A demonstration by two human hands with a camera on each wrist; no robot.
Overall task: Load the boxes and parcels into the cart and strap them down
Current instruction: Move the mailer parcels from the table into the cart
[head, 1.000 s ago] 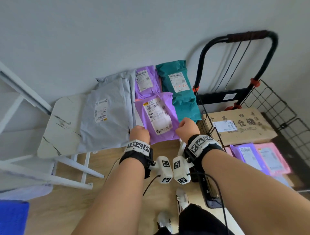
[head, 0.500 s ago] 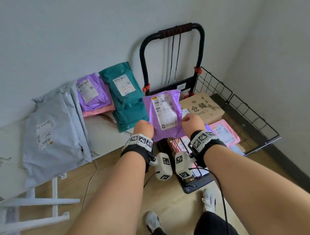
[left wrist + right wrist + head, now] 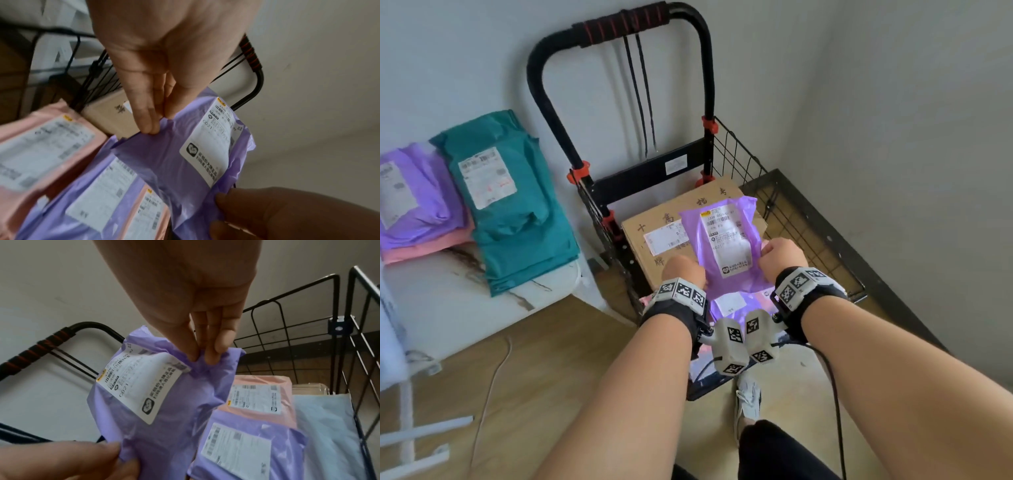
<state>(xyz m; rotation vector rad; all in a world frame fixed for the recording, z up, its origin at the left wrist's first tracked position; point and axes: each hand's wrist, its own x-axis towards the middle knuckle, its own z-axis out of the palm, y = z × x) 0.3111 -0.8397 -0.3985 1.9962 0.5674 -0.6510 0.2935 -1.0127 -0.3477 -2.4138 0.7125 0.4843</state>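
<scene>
Both hands on one purple parcel (image 3: pixel 724 246): left hand (image 3: pixel 683 272) and right hand (image 3: pixel 782 255) each pinch an edge, holding it above the cart (image 3: pixel 736 161). In cart: one cardboard box (image 3: pixel 650 222), at least three parcels, purple and pink. On desk (image 3: pixel 448 305): one teal parcel (image 3: pixel 510 205), one purple, one pink.

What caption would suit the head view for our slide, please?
Both hands, left and right, hold a purple parcel over the cart's cardboard box.
</scene>
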